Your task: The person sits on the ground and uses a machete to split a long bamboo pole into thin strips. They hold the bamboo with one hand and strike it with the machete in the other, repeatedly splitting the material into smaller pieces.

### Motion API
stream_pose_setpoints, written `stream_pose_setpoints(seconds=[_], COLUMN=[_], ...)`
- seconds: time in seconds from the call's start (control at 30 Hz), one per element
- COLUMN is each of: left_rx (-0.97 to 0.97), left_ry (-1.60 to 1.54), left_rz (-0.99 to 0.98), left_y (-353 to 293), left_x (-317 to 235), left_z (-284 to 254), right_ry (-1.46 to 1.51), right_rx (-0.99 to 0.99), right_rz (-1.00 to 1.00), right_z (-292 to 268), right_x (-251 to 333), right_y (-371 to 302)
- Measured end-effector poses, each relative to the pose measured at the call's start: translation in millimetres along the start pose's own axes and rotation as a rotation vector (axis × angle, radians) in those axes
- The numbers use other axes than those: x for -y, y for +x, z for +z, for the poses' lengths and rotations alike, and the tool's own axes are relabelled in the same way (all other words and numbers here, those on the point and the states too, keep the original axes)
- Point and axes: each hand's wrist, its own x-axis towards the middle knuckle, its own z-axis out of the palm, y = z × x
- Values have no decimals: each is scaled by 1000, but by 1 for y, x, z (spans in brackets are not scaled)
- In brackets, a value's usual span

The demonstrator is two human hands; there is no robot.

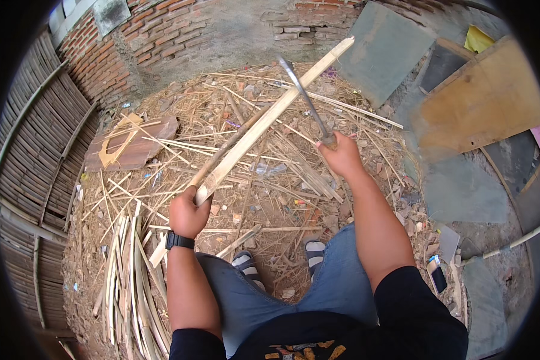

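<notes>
Brick walls and a dirt yard littered with bamboo shavings (270,144) frame the scene. At the grip, the left hand (188,213) is closed tight around the lower end of a long bamboo slat (270,117), which is held slanting up toward one o'clock, its far tip near the grey slab (385,51). The right hand (342,157) is wrapped firmly on the handle of a long-bladed knife (303,96), whose blade is laid across the slat toward eleven o'clock, seemingly touching it. Paring or splitting of the slat looks to be the step in hand; a steady blade angle and a firm hold below the cut would be called for. Outward, a bundle of split strips (126,282) is stacked at eight o'clock, a woven bamboo fence (36,150) stands at nine, and a wooden board (486,102) lies at two.
</notes>
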Motion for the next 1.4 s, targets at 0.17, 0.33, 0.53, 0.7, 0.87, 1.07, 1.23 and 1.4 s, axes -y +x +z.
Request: stream_pose_setpoints(seconds=[0.17,0.33,0.53,0.7,0.87,1.07,1.23,1.4], left_rx=[-45,-199,-162,-185,-100,-46,-137,-13], left_ry=[12,225,132,110,233,160,219,265], left_rz=[46,103,88,165,51,61,118,103], left_y=[3,-1,0,-1,3,1,1,-4], left_x=[-2,-5,0,-5,3,0,-4,7], left_z=[1,-11,-8,-6,-7,-5,-9,-3], right_ry=[-310,-13,-146,-71,5,-352,170,481], right_rx=[258,-13,269,317,214,372,71,187], right_rz=[-354,149,-165,-135,-39,-341,112,383], right_z=[7,-13,9,1,4,19,10,16], right_x=[40,-10,46,27,-23,64,-29,-55], right_y=[-22,17,-22,-5,11,-30,20,20])
